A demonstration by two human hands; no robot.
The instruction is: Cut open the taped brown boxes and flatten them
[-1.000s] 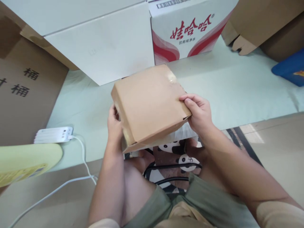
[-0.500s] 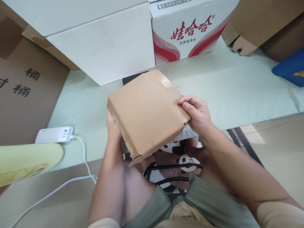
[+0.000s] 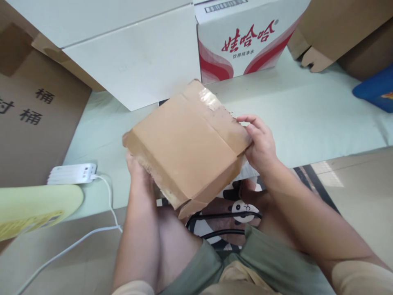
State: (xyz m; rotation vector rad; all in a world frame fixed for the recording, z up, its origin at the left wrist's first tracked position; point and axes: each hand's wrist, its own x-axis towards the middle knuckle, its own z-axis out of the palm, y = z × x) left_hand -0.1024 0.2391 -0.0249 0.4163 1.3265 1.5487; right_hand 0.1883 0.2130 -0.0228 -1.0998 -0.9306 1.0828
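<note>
— How were we holding the small cardboard box [image 3: 187, 139] at that point?

— With both hands, lifted off the table and tilted, one corner pointing down toward our lap. Our left hand [image 3: 136, 172] was under its left edge, mostly hidden behind the box, fingers closed against the underside as far as we could see. Our right hand [image 3: 260, 143] clasped the right corner, thumb on the top face, fingers curled round the edge.

— And the box itself?

— Plain brown, with a strip of clear tape [image 3: 208, 98] across the far end of the top face and a loose flap sticking out at the near lower corner. It hung just above the near edge of the pale green table [image 3: 307, 110].

— What lay around us?

— A large white carton [image 3: 135, 61] stood just beyond the box, and beside it a white carton with red lettering [image 3: 245, 41]. Brown cardboard with black characters [image 3: 33, 119] leaned at the left. A white power strip [image 3: 72, 174] lay near our left hand, its white cable [image 3: 104, 205] trailing toward us. A blue object [image 3: 374, 88] sat at the far right. Under the box a panda-print cloth [image 3: 233, 200] showed over our knees.
</note>
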